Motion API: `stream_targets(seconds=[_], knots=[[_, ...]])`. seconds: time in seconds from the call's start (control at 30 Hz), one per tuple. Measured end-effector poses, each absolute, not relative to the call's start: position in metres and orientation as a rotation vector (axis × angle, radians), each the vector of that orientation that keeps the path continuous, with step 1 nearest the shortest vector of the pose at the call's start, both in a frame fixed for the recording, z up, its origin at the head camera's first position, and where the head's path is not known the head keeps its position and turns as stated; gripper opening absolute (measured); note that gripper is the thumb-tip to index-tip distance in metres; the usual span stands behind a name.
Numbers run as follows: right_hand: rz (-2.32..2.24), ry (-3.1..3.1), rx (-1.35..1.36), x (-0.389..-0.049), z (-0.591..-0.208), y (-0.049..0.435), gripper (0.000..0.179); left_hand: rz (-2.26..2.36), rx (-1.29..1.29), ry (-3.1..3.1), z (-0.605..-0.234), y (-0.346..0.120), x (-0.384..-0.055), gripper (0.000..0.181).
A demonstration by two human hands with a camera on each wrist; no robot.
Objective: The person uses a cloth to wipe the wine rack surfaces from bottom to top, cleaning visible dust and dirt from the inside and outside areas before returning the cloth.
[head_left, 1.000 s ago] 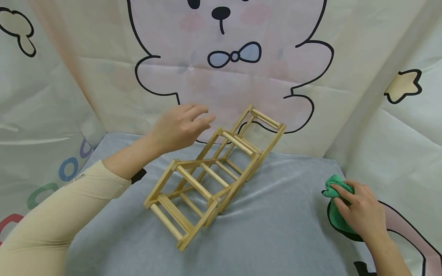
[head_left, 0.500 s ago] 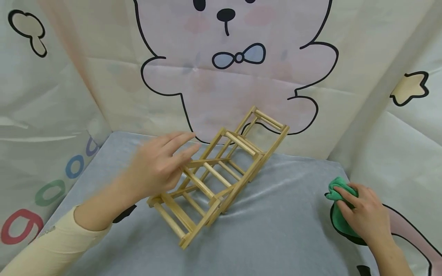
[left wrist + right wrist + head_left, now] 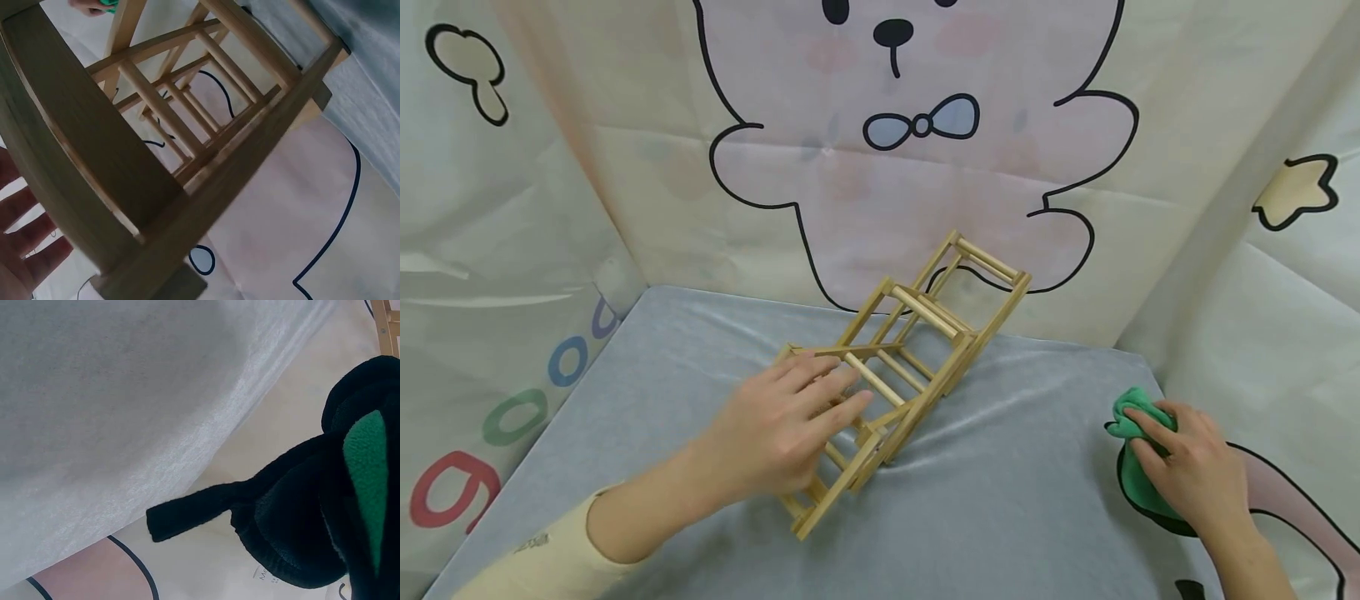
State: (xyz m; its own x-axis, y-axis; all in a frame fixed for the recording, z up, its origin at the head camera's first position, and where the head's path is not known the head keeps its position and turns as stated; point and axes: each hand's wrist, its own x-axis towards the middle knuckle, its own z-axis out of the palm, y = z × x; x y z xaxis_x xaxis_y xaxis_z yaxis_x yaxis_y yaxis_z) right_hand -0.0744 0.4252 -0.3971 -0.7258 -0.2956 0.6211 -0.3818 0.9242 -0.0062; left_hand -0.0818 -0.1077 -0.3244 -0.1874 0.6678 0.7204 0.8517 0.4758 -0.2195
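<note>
One of the hands (image 3: 782, 429) partly hides the wooden rack (image 3: 876, 381).

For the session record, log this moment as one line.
left grip: over wooden frame, contact unclear | right grip: holds green cloth | wooden frame: on blue-grey surface, nearer left grip

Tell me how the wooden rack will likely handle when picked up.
The wooden rack will probably stay stiff, being built of straight bars. It's likely light for its size, given the wide gaps between them.
</note>
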Motion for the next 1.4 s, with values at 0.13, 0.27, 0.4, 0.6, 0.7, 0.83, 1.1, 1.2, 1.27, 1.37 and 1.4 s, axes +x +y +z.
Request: stream_targets(seconds=[0.13, 0.27, 0.4, 0.6, 0.7, 0.83, 1.1, 1.2, 1.27, 1.37, 1.4], knots=[[0.183, -2.428, 0.490, -0.074, -0.399, 0.426, 0.054, -0.292, -1.266, -1.944, -0.329, -0.106, -0.078, 0.037], [0.191, -2.448, 0.471, -0.074, -0.399, 0.426, 0.034, -0.255, -1.256, -1.918, -0.333, -0.105, -0.078, 0.031], [0.187, -2.472, 0.455, -0.074, -0.398, 0.425, 0.029, -0.252, -1.246, -1.864, -0.335, -0.105, -0.083, 0.032], [0.181, -2.495, 0.450, -0.074, -0.397, 0.424, 0.033, -0.358, -1.275, -1.858, -0.335, -0.121, -0.096, 0.038], [0.177, -2.494, 0.457, -0.075, -0.396, 0.425, 0.037, -0.390, -1.325, -1.854, -0.332, -0.133, -0.109, 0.035], [0.166, -2.480, 0.469, -0.076, -0.396, 0.424, 0.048, -0.434, -1.387, -1.805, -0.331, -0.147, -0.128, 0.031], [0.172, -2.471, 0.480, -0.077, -0.395, 0.420, 0.030, -0.447, -1.352, -1.781, -0.336, -0.164, -0.150, 0.031], [0.168, -2.476, 0.475, -0.076, -0.395, 0.419, 0.030, -0.461, -1.325, -1.854, -0.337, -0.168, -0.149, 0.037], [0.166, -2.482, 0.470, -0.076, -0.394, 0.418, 0.030, -0.471, -1.299, -1.901, -0.336, -0.168, -0.146, 0.047], [0.164, -2.488, 0.464, -0.075, -0.394, 0.418, 0.030, -0.487, -1.246, -1.939, -0.332, -0.163, -0.137, 0.044], [0.164, -2.488, 0.463, -0.075, -0.394, 0.418, 0.030, -0.497, -1.217, -1.938, -0.331, -0.160, -0.133, 0.040]])
